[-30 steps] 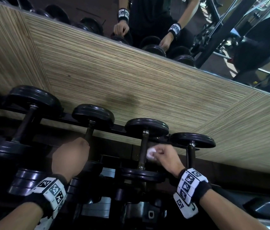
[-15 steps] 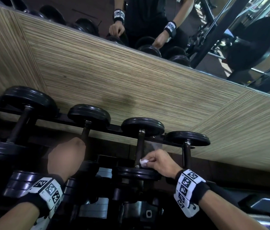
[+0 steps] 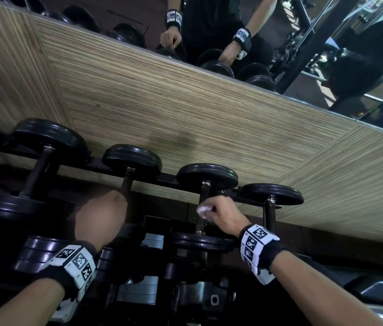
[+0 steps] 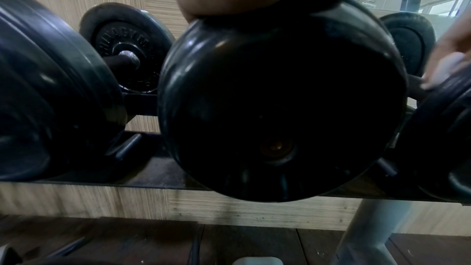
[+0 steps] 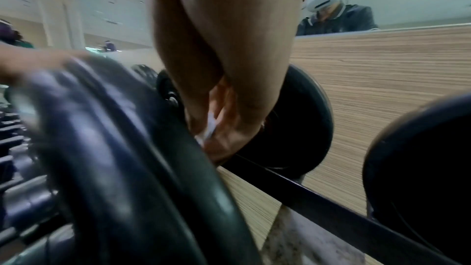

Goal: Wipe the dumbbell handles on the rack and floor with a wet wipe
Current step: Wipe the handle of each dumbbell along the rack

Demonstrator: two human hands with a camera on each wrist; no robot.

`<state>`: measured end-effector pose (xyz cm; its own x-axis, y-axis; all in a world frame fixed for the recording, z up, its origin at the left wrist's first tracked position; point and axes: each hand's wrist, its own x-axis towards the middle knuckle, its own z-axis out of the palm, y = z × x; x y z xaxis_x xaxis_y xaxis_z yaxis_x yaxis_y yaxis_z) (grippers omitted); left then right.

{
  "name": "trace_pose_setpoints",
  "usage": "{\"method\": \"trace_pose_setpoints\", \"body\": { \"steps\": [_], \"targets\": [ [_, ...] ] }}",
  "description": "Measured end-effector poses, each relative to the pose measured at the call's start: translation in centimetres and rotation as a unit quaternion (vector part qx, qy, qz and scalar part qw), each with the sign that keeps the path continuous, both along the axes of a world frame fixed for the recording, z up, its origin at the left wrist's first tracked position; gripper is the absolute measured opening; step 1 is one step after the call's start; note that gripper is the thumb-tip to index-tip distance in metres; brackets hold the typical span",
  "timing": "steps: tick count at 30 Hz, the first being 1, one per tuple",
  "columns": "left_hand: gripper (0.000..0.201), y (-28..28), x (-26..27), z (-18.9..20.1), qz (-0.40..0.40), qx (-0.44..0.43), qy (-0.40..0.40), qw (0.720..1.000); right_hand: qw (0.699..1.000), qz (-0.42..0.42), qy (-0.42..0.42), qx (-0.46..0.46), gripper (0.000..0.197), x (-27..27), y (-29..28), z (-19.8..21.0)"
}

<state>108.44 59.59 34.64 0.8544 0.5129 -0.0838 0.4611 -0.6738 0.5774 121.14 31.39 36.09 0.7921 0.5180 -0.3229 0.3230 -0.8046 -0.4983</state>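
Head view: right hand (image 3: 223, 215) pinches crumpled white wet wipe (image 3: 202, 210) against third black dumbbell's metal handle (image 3: 203, 201); left hand (image 3: 101, 220) grips neighbouring handle. Fourth handle, floor dumbbells apparently left.

Black metal rack (image 3: 169, 178) is set against the wood-grain wall, its rear rail running from 9 to 3 o'clock across the head view. Four dumbbells are cradled on the upper tier, handles pointing to 12: large dumbbell (image 3: 44, 142) at 9, second dumbbell (image 3: 131, 158) beside it, third dumbbell (image 3: 207, 176) near centre, small dumbbell (image 3: 271, 194) at 3. Further dark dumbbells (image 3: 35, 255) are seen on a lower tier at 7; count unclear.
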Motion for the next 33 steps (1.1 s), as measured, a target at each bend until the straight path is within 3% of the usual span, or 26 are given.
{"method": "trace_pose_setpoints", "body": {
  "steps": [3,5,6,9,11,16,19,21,23,25,28,33],
  "targets": [
    [0.015,0.1,-0.1,0.1,0.0,-0.005,0.001,1.0,0.989,0.09,0.103,-0.05,0.009,-0.7,0.1,0.4],
    [0.014,0.0,-0.1,0.1,-0.001,-0.006,0.0,1.0,0.989,0.087,0.112,-0.037,0.011,-0.2,0.4,1.0],
    [0.014,0.0,-0.1,0.1,0.0,-0.006,-0.001,1.0,0.995,0.064,0.08,-0.018,0.013,0.3,0.5,1.3],
    [0.013,0.0,-0.1,0.0,0.004,-0.004,0.003,1.0,0.992,-0.008,-0.125,0.031,0.016,2.3,0.5,1.8],
    [0.014,0.0,-0.1,0.0,0.002,-0.004,0.002,1.0,0.987,-0.008,-0.161,0.014,0.013,2.9,0.7,1.2],
    [0.013,0.0,-0.1,-0.1,0.007,-0.005,-0.002,1.0,0.994,0.011,-0.108,0.017,0.013,2.6,0.8,0.2],
    [0.013,0.1,-0.1,-0.4,0.005,-0.002,0.0,1.0,0.997,0.078,0.013,-0.02,0.02,1.5,0.3,0.8],
    [0.013,0.2,-0.1,-0.5,0.003,-0.004,-0.001,1.0,0.983,0.142,0.104,-0.054,0.017,0.6,-0.1,1.0],
    [0.014,0.2,-0.1,-0.5,0.001,-0.007,0.001,1.0,0.977,0.157,0.14,-0.044,0.014,0.3,-0.2,1.2],
    [0.014,0.1,-0.1,-0.4,0.0,-0.008,0.002,1.0,0.99,0.106,0.091,0.002,0.015,0.9,-0.2,1.6],
    [0.014,0.1,0.0,-0.5,0.0,-0.007,0.0,1.0,0.993,0.015,-0.103,0.048,0.017,2.5,0.3,2.2],
    [0.014,0.2,0.0,-0.6,-0.002,-0.008,-0.007,1.0,0.995,0.014,-0.095,-0.009,0.015,3.0,1.7,1.2]
  ]
}}
